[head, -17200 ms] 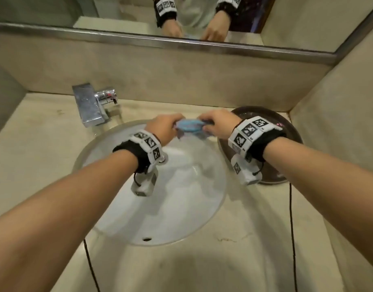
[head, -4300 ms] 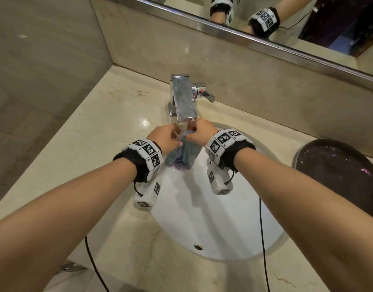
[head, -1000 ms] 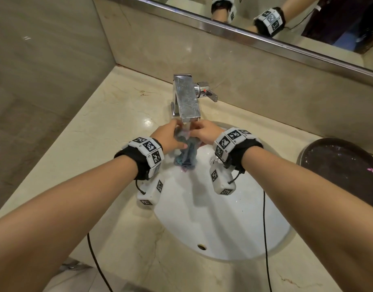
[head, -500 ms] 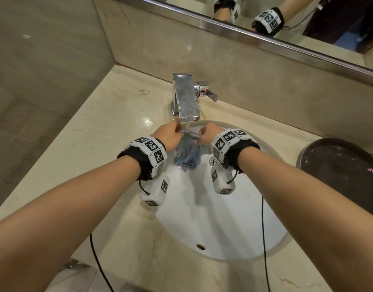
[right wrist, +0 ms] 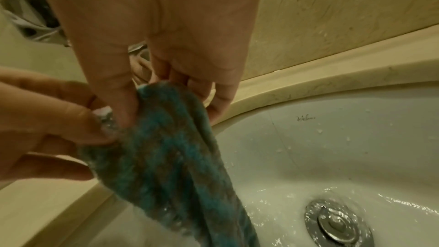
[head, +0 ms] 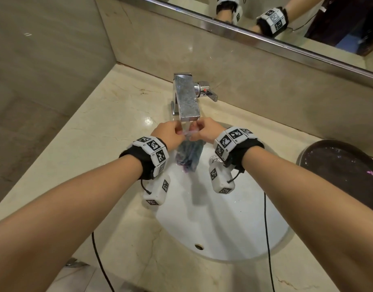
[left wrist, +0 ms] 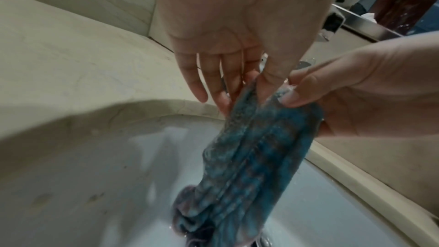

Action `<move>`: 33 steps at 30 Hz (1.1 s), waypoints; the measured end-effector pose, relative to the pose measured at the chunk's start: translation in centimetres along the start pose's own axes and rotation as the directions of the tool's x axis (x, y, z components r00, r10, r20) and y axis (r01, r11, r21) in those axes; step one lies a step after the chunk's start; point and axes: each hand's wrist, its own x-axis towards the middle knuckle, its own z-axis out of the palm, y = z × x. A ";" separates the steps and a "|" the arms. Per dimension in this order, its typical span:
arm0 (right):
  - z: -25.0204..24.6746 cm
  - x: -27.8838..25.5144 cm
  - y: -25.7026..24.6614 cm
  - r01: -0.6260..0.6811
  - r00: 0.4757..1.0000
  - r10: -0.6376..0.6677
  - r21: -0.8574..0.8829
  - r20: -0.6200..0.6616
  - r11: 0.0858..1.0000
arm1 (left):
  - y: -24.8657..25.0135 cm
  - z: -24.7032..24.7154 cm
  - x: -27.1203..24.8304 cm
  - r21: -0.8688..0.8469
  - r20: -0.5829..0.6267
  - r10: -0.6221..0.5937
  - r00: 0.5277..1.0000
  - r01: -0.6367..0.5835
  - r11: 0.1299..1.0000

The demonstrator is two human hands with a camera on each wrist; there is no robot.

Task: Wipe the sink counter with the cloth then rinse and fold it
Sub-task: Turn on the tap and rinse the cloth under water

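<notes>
Change: against half a second ago, both hands sit slightly higher under the spout and the cloth hangs longer and straighter; a second ago it was bunched tighter between the palms.
Meaning: reads as rubbing giving way to a plain hold under the flow, so rinsing is under way and folding not yet begun.
Cloth: wet blue-teal woven cloth with purplish patches [head: 188, 154] hangs in a gathered column from its top edge, lower end down in the bowl, directly below the spout.
Left hand: left hand [head: 168, 134] pinches the top edge between thumb and forefinger; remaining fingers [left wrist: 197, 82] lie straight and loose beside the fabric.
Right hand: right hand [head: 207, 131] pinches the same edge just beside the left, thumb pressed on the fabric, other fingers [right wrist: 221, 100] loosely extended behind it.
Faucet: square chrome faucet [head: 186, 98] with side lever; a thin stream falls between the two hands onto the cloth.
Basin: round white ceramic sink basin [head: 234, 228], wet, water sheeting round the chrome drain plug [right wrist: 337, 223].
Counter: cream marble counter [head: 109, 127] surrounds the bowl; whether wiping is complete cannot be told.
Also: dark round tray [head: 337, 165] at right on the counter; mirror [head: 308, 24] above.
Next, as judged: wring over the bowl, shut off the lever, then fold.
</notes>
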 end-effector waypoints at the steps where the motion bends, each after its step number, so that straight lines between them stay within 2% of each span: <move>1: -0.1 0.0 0.0 -0.014 1.000 0.015 -0.047 0.008 0.999 | 0.1 -0.1 0.1 -0.026 -0.019 -0.004 1.000 0.003 1.000; 4: -0.4 0.1 0.7 -0.071 0.991 0.096 -0.250 0.089 0.966 | 0.3 -0.5 0.3 -0.080 -0.061 -0.016 0.998 0.011 0.997; 6: -0.7 0.1 1.2 -0.116 0.986 0.146 -0.294 0.081 0.949 | -0.1 -0.8 0.5 -0.090 -0.069 -0.036 0.997 0.030 0.995; 9: -1.0 0.1 1.9 -0.115 0.992 0.121 -0.179 0.022 0.977 | -1.2 -0.7 0.5 -0.064 -0.011 -0.097 0.995 0.096 0.993; 11: -1.1 -0.1 1.7 -0.065 0.998 0.064 -0.042 -0.012 0.997 | -1.5 -0.2 0.3 0.013 0.056 -0.109 0.992 0.109 0.994; 13: -0.9 -0.2 1.2 -0.011 1.000 0.012 0.050 -0.007 0.999 | -1.5 0.3 0.0 0.077 0.150 -0.101 0.984 0.090 0.993; 15: -0.5 -0.4 0.6 0.014 1.000 -0.015 0.067 0.012 0.998 | -1.3 0.7 -0.1 0.076 0.210 -0.060 0.976 0.045 0.996; 18: 0.2 -0.2 0.1 0.045 0.999 -0.047 0.061 0.022 0.997 | -0.6 0.7 -0.1 0.046 0.152 0.011 0.988 -0.018 0.999; 22: 0.1 0.0 0.5 0.044 0.999 -0.044 0.013 -0.010 0.999 | -0.2 0.0 0.0 0.072 0.022 -0.006 1.000 0.004 0.997; 24: -0.1 -0.1 0.8 0.018 1.000 -0.018 -0.028 0.007 0.999 | -0.2 -0.4 0.0 0.058 0.002 0.001 1.000 -0.001 0.998; 27: 0.1 -0.1 0.9 -0.069 0.993 0.089 -0.237 0.075 0.969 | -0.2 -0.7 0.1 0.080 0.011 0.021 1.000 -0.022 0.997; 29: 0.3 0.0 0.7 -0.097 0.989 0.128 -0.334 0.070 0.937 | -0.4 -0.8 0.0 0.089 0.031 0.016 0.999 -0.019 0.996; 30: 0.3 0.1 0.8 -0.105 0.989 0.132 -0.320 0.063 0.942 | -0.6 -0.8 0.0 0.095 0.042 0.011 0.999 -0.015 0.995; 33: 0.1 0.1 0.8 -0.087 0.996 0.090 -0.134 0.017 0.987 | -1.4 -0.6 -0.2 0.103 0.081 -0.032 0.996 0.024 0.994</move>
